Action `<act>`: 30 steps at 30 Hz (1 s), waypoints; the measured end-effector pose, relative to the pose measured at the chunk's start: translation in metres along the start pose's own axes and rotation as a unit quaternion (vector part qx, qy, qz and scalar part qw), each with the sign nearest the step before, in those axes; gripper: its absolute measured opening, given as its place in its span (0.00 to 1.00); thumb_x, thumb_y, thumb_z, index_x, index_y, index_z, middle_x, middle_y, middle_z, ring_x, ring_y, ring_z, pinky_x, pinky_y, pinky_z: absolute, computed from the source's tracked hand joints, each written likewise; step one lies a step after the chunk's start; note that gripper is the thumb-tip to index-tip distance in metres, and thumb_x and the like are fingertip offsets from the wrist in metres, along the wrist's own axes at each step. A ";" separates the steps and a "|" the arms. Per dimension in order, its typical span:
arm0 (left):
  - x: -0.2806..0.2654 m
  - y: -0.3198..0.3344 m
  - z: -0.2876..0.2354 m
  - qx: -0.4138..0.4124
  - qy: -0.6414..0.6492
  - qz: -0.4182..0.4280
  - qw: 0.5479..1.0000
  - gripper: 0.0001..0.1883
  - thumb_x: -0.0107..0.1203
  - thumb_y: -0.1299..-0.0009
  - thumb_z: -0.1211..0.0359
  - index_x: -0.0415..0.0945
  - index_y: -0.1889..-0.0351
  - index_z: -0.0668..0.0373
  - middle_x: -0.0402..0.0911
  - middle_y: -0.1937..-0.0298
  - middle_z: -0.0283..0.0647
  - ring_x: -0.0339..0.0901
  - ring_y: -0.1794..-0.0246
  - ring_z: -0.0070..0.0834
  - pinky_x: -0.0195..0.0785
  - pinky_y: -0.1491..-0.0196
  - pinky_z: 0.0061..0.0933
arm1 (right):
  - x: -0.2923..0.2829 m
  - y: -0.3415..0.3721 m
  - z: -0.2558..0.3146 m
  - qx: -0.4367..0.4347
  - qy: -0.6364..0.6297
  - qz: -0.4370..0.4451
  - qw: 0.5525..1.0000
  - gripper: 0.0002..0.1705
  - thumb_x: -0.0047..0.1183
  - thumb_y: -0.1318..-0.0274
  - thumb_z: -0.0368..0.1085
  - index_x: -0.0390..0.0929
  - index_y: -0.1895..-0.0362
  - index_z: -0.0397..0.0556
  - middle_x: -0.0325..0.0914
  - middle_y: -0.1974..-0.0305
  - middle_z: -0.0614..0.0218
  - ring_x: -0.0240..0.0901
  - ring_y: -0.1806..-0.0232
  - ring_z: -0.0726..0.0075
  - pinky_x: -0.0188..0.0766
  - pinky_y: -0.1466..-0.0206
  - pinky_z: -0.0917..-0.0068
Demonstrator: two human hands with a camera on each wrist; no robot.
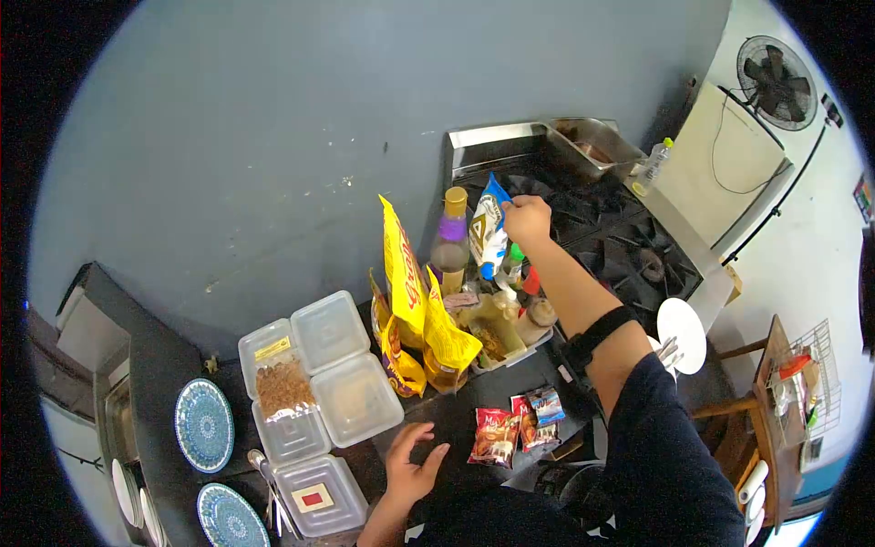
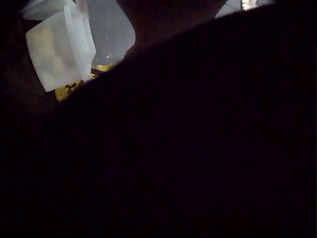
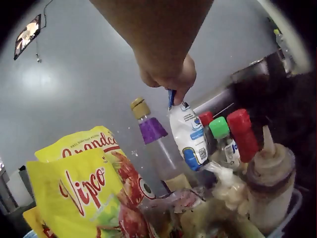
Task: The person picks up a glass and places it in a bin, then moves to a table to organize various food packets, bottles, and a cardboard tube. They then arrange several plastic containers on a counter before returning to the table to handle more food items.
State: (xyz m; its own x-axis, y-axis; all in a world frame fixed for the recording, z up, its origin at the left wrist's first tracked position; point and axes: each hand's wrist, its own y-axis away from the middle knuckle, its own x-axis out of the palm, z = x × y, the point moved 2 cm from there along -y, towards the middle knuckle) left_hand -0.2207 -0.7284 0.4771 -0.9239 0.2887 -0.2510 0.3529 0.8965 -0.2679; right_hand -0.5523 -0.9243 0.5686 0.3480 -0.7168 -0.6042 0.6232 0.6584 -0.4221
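Observation:
My right hand (image 1: pixel 529 219) pinches the top of a blue and white plastic packet (image 3: pixel 190 136), which hangs over a bin of condiments (image 1: pixel 538 348). Beside the packet stands a tall bottle with a gold cap and purple band (image 1: pixel 451 237). A green-capped bottle (image 3: pixel 219 128), a red-capped bottle (image 3: pixel 242 134) and a cloudy squeeze bottle (image 3: pixel 271 186) are close to it. My left hand (image 1: pixel 412 463) is held over the counter's front with fingers loosely bent and nothing in them. Nearest to it is a clear lidded container (image 1: pixel 321 497). The left wrist view is mostly dark.
Yellow pouches (image 1: pixel 406 283) stand left of the bin. Open plastic boxes (image 1: pixel 355 401), one with brown shreds, lie further left, near blue patterned plates (image 1: pixel 204 425) and spoons (image 1: pixel 259 460). Small red sachets (image 1: pixel 497 438) lie in front. A black stove (image 1: pixel 611 219) is at right.

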 end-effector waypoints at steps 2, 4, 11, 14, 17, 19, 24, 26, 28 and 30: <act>-0.001 -0.001 0.003 -0.003 -0.003 -0.011 1.000 0.18 0.60 0.49 0.74 0.70 0.60 0.64 0.73 0.63 0.43 0.74 0.67 0.27 0.66 0.64 0.23 | 0.018 0.000 -0.011 -0.061 0.028 -0.022 0.998 0.09 0.53 0.62 0.37 0.76 0.79 0.43 0.72 0.78 0.52 0.70 0.73 0.48 0.66 0.66 0.65; -0.003 -0.001 0.002 -0.006 -0.007 -0.009 1.000 0.18 0.60 0.49 0.74 0.70 0.59 0.64 0.73 0.62 0.44 0.74 0.67 0.27 0.66 0.64 0.23 | 0.031 0.006 -0.022 -0.093 0.014 -0.061 0.994 0.09 0.53 0.62 0.36 0.75 0.83 0.44 0.69 0.83 0.52 0.68 0.78 0.47 0.64 0.73 0.64; -0.002 -0.009 -0.001 -0.010 -0.010 -0.015 1.000 0.18 0.60 0.48 0.73 0.70 0.59 0.64 0.73 0.62 0.44 0.74 0.67 0.27 0.66 0.64 0.24 | 0.037 0.031 -0.029 -0.036 -0.028 -0.026 0.999 0.09 0.54 0.62 0.35 0.72 0.84 0.41 0.67 0.84 0.49 0.66 0.78 0.46 0.63 0.74 0.64; 0.002 -0.011 0.000 -0.008 -0.001 -0.013 1.000 0.18 0.59 0.48 0.74 0.70 0.59 0.64 0.73 0.62 0.43 0.74 0.67 0.27 0.66 0.63 0.24 | 0.040 0.041 -0.036 -0.009 0.027 0.028 0.999 0.10 0.53 0.62 0.35 0.77 0.75 0.41 0.74 0.76 0.51 0.71 0.71 0.50 0.67 0.65 0.66; 0.005 -0.011 0.002 -0.017 -0.001 0.004 1.000 0.17 0.59 0.48 0.75 0.70 0.60 0.63 0.72 0.61 0.42 0.73 0.66 0.26 0.65 0.61 0.24 | 0.050 0.046 -0.048 0.025 0.069 0.081 0.994 0.13 0.49 0.61 0.36 0.77 0.71 0.40 0.74 0.71 0.50 0.71 0.65 0.48 0.67 0.58 0.65; 0.005 -0.012 0.001 -0.013 -0.006 0.010 1.000 0.17 0.59 0.48 0.75 0.70 0.60 0.62 0.72 0.61 0.42 0.73 0.67 0.26 0.65 0.61 0.24 | 0.047 0.046 -0.042 0.000 0.094 0.089 0.992 0.14 0.49 0.61 0.36 0.76 0.70 0.39 0.74 0.69 0.48 0.71 0.63 0.49 0.66 0.57 0.65; 0.006 -0.009 0.005 -0.010 -0.010 0.005 1.000 0.18 0.59 0.49 0.75 0.70 0.60 0.62 0.72 0.61 0.42 0.73 0.67 0.26 0.65 0.61 0.24 | 0.054 0.048 -0.043 0.007 0.106 0.070 0.992 0.12 0.50 0.60 0.37 0.76 0.75 0.40 0.73 0.73 0.47 0.71 0.67 0.48 0.67 0.60 0.63; 0.004 -0.009 0.005 -0.007 -0.010 0.000 1.000 0.18 0.59 0.49 0.75 0.70 0.59 0.62 0.72 0.61 0.42 0.73 0.67 0.26 0.65 0.61 0.24 | 0.054 0.047 -0.039 0.030 0.109 0.063 0.992 0.13 0.50 0.60 0.38 0.75 0.75 0.39 0.73 0.72 0.47 0.71 0.66 0.48 0.67 0.59 0.64; 0.002 -0.008 0.003 -0.004 -0.013 -0.004 1.000 0.18 0.59 0.49 0.75 0.70 0.59 0.63 0.72 0.61 0.42 0.73 0.67 0.26 0.65 0.61 0.24 | 0.049 0.044 -0.032 0.032 0.120 0.079 0.989 0.14 0.50 0.60 0.39 0.74 0.74 0.39 0.74 0.71 0.47 0.71 0.64 0.48 0.68 0.58 0.64; 0.000 -0.007 0.005 0.006 -0.009 -0.017 1.000 0.18 0.60 0.49 0.73 0.70 0.59 0.63 0.73 0.63 0.43 0.73 0.68 0.27 0.65 0.63 0.24 | 0.041 0.041 -0.022 0.043 0.143 0.100 0.984 0.16 0.50 0.60 0.41 0.73 0.71 0.38 0.73 0.69 0.46 0.71 0.63 0.47 0.68 0.58 0.64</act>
State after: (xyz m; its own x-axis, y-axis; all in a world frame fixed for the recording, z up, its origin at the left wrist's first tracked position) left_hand -0.2228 -0.7365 0.4746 -0.9328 0.2523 -0.2574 0.3232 0.9017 -0.2873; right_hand -0.5274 -0.9215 0.5115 0.2659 -0.4730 -0.8399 0.6241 0.7485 -0.2240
